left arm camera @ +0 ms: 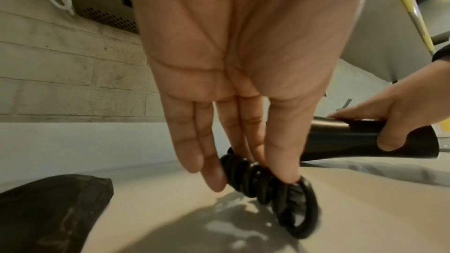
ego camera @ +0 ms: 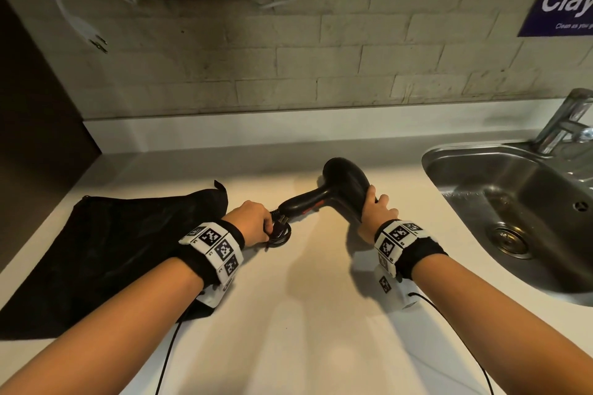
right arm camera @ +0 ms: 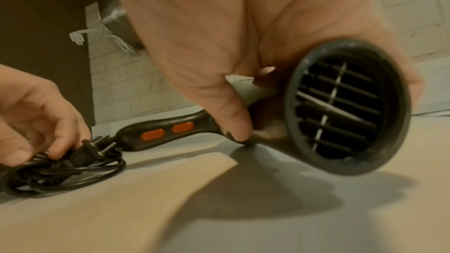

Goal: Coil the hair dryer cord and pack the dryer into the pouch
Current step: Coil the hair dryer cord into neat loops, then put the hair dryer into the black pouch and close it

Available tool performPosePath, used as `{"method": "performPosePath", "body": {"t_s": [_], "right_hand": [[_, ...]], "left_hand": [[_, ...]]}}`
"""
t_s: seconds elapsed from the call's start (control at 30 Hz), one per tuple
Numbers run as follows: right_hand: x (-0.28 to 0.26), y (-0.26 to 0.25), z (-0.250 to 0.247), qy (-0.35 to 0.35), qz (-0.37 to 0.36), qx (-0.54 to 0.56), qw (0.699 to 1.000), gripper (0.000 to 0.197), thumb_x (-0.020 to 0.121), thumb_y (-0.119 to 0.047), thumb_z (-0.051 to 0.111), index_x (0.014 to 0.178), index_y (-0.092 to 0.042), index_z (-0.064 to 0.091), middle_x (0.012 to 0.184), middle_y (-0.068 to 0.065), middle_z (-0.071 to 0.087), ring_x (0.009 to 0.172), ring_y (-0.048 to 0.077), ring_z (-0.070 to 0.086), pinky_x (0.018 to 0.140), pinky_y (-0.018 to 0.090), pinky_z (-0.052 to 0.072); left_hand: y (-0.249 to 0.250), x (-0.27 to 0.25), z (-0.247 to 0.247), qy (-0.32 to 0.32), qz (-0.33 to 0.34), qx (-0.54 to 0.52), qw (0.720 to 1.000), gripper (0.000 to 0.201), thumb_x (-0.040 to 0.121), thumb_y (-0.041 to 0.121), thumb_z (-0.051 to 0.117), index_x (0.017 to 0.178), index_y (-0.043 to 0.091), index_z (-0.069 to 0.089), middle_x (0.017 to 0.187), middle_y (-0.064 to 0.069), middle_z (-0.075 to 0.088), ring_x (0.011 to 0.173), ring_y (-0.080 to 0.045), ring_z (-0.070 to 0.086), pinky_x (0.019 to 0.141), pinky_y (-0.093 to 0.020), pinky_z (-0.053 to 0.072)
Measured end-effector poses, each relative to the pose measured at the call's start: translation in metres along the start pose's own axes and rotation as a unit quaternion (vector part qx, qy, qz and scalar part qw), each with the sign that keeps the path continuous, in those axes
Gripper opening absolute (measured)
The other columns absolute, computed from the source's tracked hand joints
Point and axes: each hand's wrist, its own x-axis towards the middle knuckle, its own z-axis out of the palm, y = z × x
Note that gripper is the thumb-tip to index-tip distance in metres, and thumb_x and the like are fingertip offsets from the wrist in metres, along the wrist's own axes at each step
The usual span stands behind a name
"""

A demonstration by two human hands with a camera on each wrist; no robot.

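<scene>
While the right hand (ego camera: 375, 213) grips the barrel of the black hair dryer (ego camera: 337, 192) near its nozzle end — thumb on one side, fingers curled over the other — the dryer's handle points across toward the left hand (ego camera: 253, 223). Two orange switches (right arm camera: 168, 131) show on that handle in the right wrist view. At the handle's tip the left hand holds the coiled black cord (left arm camera: 268, 189) between thumb and fingers, the loops bunched together and resting on the pale countertop (ego camera: 321, 314); the plug (right arm camera: 91, 150) lies on top of the bundle with its metal pins pointing toward the handle. Just outside the left hand, partly under that forearm, the black pouch (ego camera: 106, 250) lies flat on the counter. Beyond the right hand sits a steel sink (ego camera: 513, 212) with its tap (ego camera: 564, 120) — well apart from the dryer.
</scene>
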Motion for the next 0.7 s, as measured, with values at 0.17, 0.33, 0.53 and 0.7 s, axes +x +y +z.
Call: {"method": "performPosePath", "body": {"t_s": [0.17, 0.33, 0.53, 0.7], "right_hand": [[-0.001, 0.003, 0.001, -0.006, -0.017, 0.020, 1.000, 0.081, 0.082, -0.008, 0.056, 0.142, -0.020, 0.004, 0.128, 0.015, 0.034, 0.107, 0.037, 0.049, 0.088, 0.043, 0.047], [-0.005, 0.008, 0.001, -0.022, -0.033, 0.046, 0.998, 0.090, 0.076, -0.016, 0.067, 0.142, -0.021, 0.006, 0.125, 0.015, 0.037, 0.104, 0.039, 0.052, 0.088, 0.047, 0.049], [-0.006, 0.008, -0.004, -0.031, -0.046, 0.053, 0.997, 0.090, 0.075, -0.020, 0.068, 0.141, -0.019, 0.007, 0.125, 0.015, 0.038, 0.103, 0.038, 0.054, 0.087, 0.047, 0.049], [-0.019, -0.001, -0.021, 0.011, -0.059, -0.027, 0.998, 0.074, 0.077, -0.030, 0.063, 0.137, -0.016, 0.021, 0.125, 0.014, 0.038, 0.114, 0.034, 0.040, 0.093, 0.048, 0.043]], "left_hand": [[0.002, 0.005, -0.001, -0.019, -0.017, 0.015, 1.000, 0.019, 0.081, 0.005, 0.059, 0.095, 0.014, 0.068, 0.109, -0.007, 0.065, 0.098, -0.023, 0.062, 0.086, -0.027, 0.047], [0.002, 0.006, -0.001, -0.007, -0.032, 0.028, 0.999, 0.024, 0.081, 0.001, 0.054, 0.093, 0.017, 0.070, 0.109, -0.007, 0.065, 0.097, -0.026, 0.062, 0.087, -0.029, 0.049], [0.003, 0.004, -0.004, -0.007, -0.036, 0.036, 0.999, 0.024, 0.081, 0.007, 0.057, 0.096, 0.019, 0.071, 0.109, -0.004, 0.067, 0.098, -0.023, 0.061, 0.093, -0.031, 0.048], [-0.004, -0.007, -0.006, -0.022, -0.030, -0.013, 0.999, 0.032, 0.082, 0.015, 0.061, 0.113, 0.021, 0.063, 0.115, -0.001, 0.062, 0.098, -0.017, 0.055, 0.093, -0.028, 0.044]]}}
